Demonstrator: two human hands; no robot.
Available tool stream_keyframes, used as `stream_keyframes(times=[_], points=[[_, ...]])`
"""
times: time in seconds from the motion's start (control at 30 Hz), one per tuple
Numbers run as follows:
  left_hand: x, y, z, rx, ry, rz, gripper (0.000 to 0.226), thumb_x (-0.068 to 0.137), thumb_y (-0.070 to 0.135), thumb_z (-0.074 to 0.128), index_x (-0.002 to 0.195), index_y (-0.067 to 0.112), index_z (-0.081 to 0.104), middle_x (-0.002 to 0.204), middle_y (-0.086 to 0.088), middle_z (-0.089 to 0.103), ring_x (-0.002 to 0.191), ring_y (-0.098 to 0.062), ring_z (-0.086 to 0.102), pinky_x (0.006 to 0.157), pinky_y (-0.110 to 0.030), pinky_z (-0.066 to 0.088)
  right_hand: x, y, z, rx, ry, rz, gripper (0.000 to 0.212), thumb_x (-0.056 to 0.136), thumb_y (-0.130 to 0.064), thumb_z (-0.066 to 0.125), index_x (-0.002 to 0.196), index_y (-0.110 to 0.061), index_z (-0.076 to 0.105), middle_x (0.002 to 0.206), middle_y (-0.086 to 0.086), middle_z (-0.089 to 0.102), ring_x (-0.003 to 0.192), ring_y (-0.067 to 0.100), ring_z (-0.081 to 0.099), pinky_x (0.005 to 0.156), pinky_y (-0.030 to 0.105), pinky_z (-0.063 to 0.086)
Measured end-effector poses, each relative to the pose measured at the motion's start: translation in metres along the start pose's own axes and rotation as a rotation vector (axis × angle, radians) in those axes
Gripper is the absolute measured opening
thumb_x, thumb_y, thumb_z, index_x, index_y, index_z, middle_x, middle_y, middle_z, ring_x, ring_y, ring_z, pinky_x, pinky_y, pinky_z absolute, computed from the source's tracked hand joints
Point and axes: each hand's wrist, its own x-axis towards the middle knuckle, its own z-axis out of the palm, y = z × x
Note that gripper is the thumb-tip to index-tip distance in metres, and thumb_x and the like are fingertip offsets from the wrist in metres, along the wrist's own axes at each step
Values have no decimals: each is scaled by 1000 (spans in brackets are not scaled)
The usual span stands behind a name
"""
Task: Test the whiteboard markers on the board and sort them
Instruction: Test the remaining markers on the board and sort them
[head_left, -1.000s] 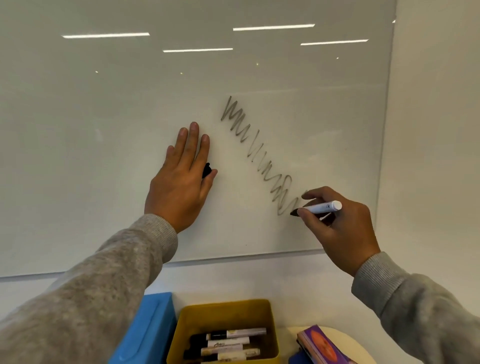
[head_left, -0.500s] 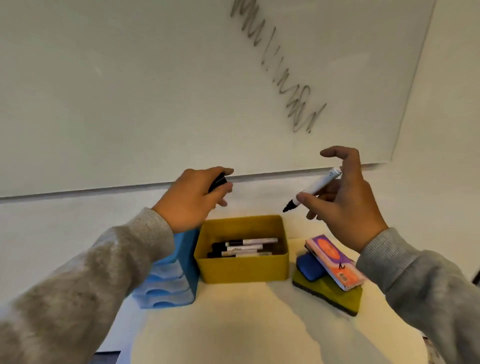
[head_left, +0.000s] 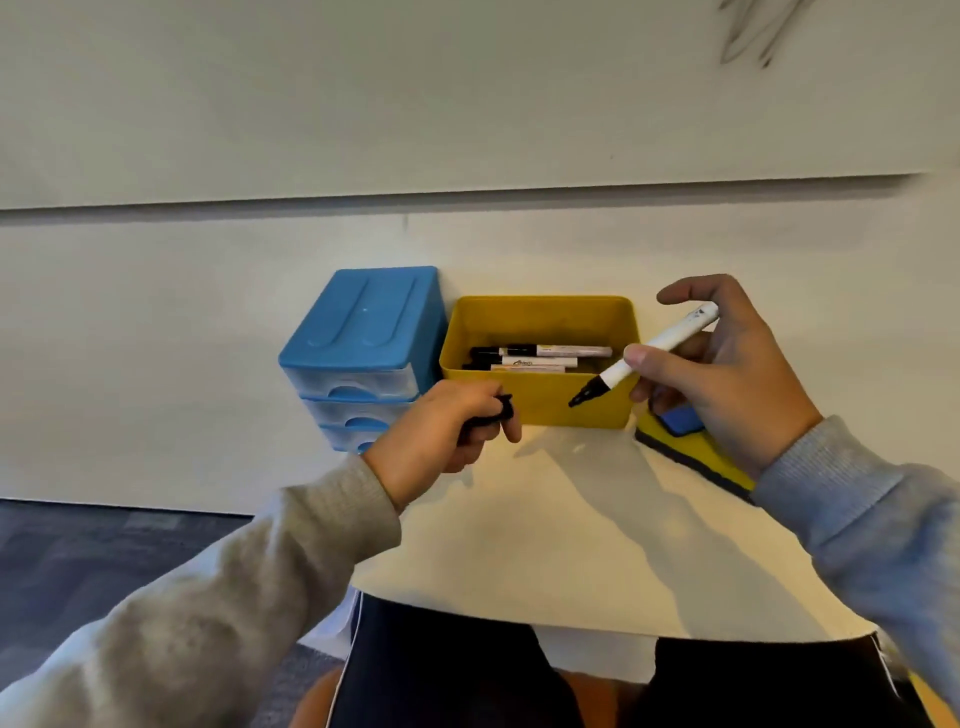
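Head view, looking down over both hands at a pale tabletop (head_left: 597, 545) set against the wall. Right hand (head_left: 727, 374) pinches an uncapped marker (head_left: 649, 353) between thumb and fingers; white barrel, black tip. Long axis runs diagonally: rear end up and to the right, tip down and to the left, over the front wall of the yellow bin (head_left: 540, 312). Left hand (head_left: 447, 431) curls round a small black piece, most likely the cap (head_left: 498, 408), poking out toward the right beside the thumb.

Key relation: cap lies to the lower left of the marker tip, apart from it, with the yellow bin's front face behind the gap. Tip points roughly at the cap end, so the two axes look close to lined up; judged next step is recapping, either hand closing that gap.

Yellow bin holds several capped markers (head_left: 540, 356) lying side by side, lengthwise left to right. Blue drawer unit (head_left: 358, 322) stands just left of it, touching or nearly so. Yellow-and-blue eraser (head_left: 691, 447) lies on the tabletop under the right hand. Lower edge of the whiteboard (head_left: 467, 104) above, faint scribble (head_left: 753, 36) at upper right.
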Motion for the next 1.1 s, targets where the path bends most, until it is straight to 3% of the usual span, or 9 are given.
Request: stream_keyframes(times=[0.17,0.27,0.37,0.5,0.7,0.87,1.1], points=[[3,-3,4,-105,71,-12,31,105,17,43,104,11,74,72,1,53,54,-8,42,48,-20,31,0,11,3,171,99,136,40,89,-1,70,118,-18,50,70,7,71,65,25,69,56,33,53],[6,-7,5,-33,129,29,22,103,19,50,114,24,69,79,3,63,59,-9,53,52,-21,42,0,13,4,151,110,152,39,89,-1,69,118,-20,51,78,13,71,69,27,70,59,32,55],[8,-8,6,-19,158,68,25,100,18,56,124,23,62,84,2,71,63,-11,61,56,-24,50,-1,14,8,146,96,167,36,91,-2,67,118,-21,53,85,18,70,71,28,71,60,33,56],[8,-4,4,-133,217,91,17,97,19,60,114,15,62,86,-6,75,63,-15,64,57,-23,53,-1,12,11,196,86,192,23,95,-4,63,114,-17,58,81,12,70,71,26,69,61,32,55],[9,-1,-1,-263,254,99,19,98,23,57,108,10,67,77,-4,73,60,-11,62,57,-21,52,1,8,9,217,136,209,9,97,-11,61,104,-16,66,80,9,64,71,23,62,61,33,52],[9,3,-2,-313,201,112,20,95,15,62,114,11,67,92,-9,76,74,-15,70,65,-21,57,0,2,9,332,129,240,15,94,-7,63,109,-11,65,79,10,65,67,19,62,58,26,54],[9,3,-4,-294,191,120,23,93,9,63,115,12,69,99,-8,77,84,-19,73,69,-22,58,1,-2,5,456,99,270,24,89,-2,65,111,-13,63,84,12,69,72,20,67,61,24,56]])
